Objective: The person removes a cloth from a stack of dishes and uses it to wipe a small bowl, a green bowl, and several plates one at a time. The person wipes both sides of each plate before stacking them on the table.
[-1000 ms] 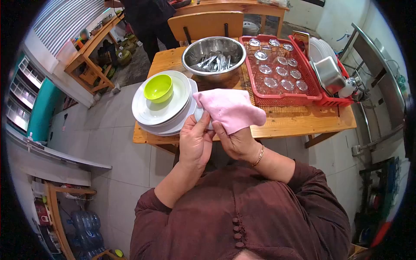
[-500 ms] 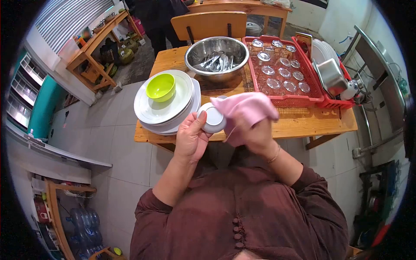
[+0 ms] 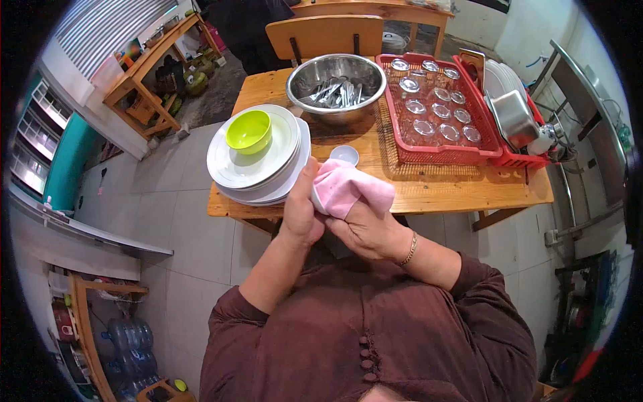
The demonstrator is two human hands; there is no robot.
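- The left hand [image 3: 301, 211] was partly closed, its thumb raised, and gripped the left side of a held dish [image 3: 317, 202], small and white, of which only a sliver showed.
- The right hand [image 3: 372, 231] was curled and had hold of a pink cloth [image 3: 351, 189], pressed over the dish; its fingertips were mostly hidden, so how tightly they were closed could not be told.
- Both hands met close together at the near edge of the wooden table [image 3: 469, 191], with the held dish and cloth between them.
- A second small dish [image 3: 344, 155], also white, lay on the table just beyond the cloth.
- To the left, near the left hand, stood a stack of white plates [image 3: 284, 157] with a green bowl [image 3: 248, 132] on top.
- Farther back, a steel bowl [image 3: 335, 116] contained cutlery [image 3: 340, 94].
- On the right, a red crate [image 3: 445, 158] held upturned glasses [image 3: 423, 127]; just beside it, a red basket [image 3: 522, 160] held a metal container [image 3: 514, 117] and other dishware.
- Beyond the table's far edge were a wooden chair [image 3: 325, 35] and a person in dark clothing [image 3: 241, 30].
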